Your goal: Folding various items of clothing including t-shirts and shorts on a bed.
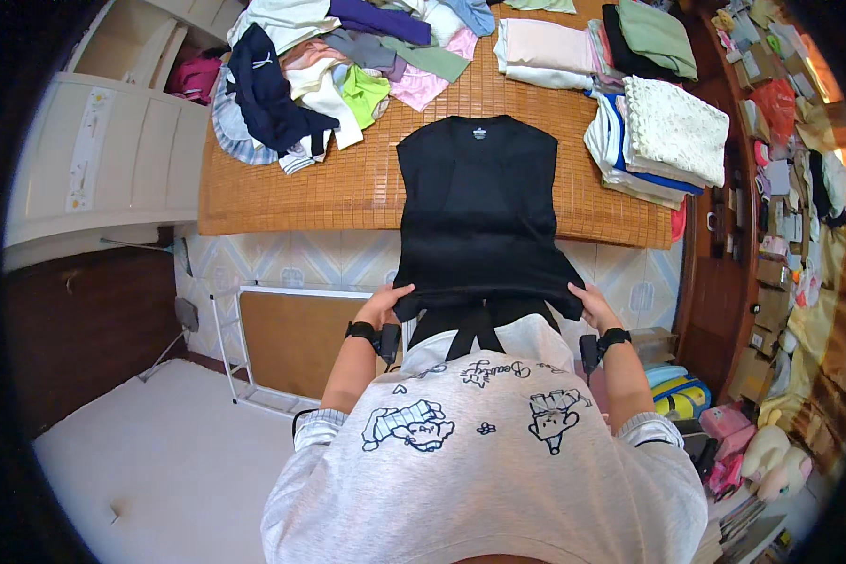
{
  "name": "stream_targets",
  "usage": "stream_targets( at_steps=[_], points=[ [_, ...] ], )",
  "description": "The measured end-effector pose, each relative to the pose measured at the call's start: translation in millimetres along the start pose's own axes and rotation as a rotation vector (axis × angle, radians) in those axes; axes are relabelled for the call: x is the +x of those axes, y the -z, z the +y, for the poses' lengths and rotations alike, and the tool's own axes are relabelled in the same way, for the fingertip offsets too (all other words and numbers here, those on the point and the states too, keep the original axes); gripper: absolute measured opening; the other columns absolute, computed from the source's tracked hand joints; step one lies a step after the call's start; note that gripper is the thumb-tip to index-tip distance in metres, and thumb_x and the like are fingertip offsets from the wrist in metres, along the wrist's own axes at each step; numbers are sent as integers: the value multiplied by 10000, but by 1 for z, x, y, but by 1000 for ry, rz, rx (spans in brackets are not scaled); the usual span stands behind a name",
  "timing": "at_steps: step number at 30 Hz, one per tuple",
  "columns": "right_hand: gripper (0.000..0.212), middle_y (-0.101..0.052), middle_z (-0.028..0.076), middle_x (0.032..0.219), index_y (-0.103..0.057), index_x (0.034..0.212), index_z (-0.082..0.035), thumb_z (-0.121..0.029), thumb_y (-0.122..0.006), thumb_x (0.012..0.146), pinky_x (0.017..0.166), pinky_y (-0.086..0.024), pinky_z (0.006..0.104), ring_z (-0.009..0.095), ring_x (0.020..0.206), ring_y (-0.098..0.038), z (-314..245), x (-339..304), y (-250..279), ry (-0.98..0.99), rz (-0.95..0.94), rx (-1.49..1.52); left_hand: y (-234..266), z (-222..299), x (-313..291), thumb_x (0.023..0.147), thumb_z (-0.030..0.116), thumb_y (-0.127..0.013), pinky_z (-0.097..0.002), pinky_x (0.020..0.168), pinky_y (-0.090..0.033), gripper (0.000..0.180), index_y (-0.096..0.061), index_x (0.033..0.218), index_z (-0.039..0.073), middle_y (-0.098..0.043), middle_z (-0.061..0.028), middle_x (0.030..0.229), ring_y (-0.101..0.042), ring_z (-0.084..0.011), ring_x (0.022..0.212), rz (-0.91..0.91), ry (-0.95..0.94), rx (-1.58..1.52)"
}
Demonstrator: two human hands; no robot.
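Observation:
A black sleeveless top [477,202] lies spread with its neck end on the bamboo-matted table [348,202]. Its lower part hangs over the near edge toward me. My left hand [385,305] pinches the left corner of the hem, and my right hand [592,306] grips the right corner. Between them the hem is stretched out level in front of my waist. The thumbs rest on top of the cloth; the other fingers are partly hidden beneath it.
A loose heap of clothes [348,56] covers the table's far left. Folded stacks, one topped by a cream lace piece [675,127] and one by a green garment [656,38], stand at the right. A white-framed folding table [296,338] leans below the edge. Crowded shelves [780,235] line the right.

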State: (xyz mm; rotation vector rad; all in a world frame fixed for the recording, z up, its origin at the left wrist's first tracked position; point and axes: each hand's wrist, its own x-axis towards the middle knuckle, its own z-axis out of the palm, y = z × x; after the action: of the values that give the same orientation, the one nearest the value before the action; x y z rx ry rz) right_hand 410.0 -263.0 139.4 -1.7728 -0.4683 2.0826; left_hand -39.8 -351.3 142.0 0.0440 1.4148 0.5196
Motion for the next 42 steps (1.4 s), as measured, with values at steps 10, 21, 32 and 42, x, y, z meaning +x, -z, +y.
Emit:
stream_targets(
  at_steps=[10, 21, 32, 42],
  points=[
    [462, -584, 91, 976, -439, 1120, 20, -147, -664, 753, 693, -496, 252, 156, 805, -598, 34, -21, -11, -21, 59, -207, 14, -26, -3, 743, 158, -678, -289, 696, -473, 319, -565, 997, 1, -624, -66, 875, -587, -152, 774, 99, -66, 183],
    [490, -600, 88, 881, -414, 1182, -17, -80, -645, 755, 701, -492, 271, 162, 786, -594, 75, 2, 22, 48, 95, 215, 47, -46, 6, 721, 136, -694, -259, 546, -396, 248, -557, 911, 56, -580, -18, 779, -523, -118, 636, 208, -53, 226],
    [669, -401, 127, 1277, -321, 1330, -186, -31, -627, 757, 804, -437, 300, 199, 1095, -464, -34, -12, -13, 209, 230, -157, 39, 51, -2, 700, 8, -637, -210, 413, -371, 436, -523, 1112, 95, -607, -42, 843, -514, -90, 638, 335, -420, 388],
    [407, -574, -22, 1019, -525, 1169, -157, -63, -597, 779, 633, -467, 217, 72, 835, -558, -12, -28, -3, 34, 58, -216, 43, 30, -28, 795, 82, -536, -276, 604, -432, 296, -570, 1084, 138, -614, 7, 963, -534, -92, 842, 84, -257, 314]
  ],
)
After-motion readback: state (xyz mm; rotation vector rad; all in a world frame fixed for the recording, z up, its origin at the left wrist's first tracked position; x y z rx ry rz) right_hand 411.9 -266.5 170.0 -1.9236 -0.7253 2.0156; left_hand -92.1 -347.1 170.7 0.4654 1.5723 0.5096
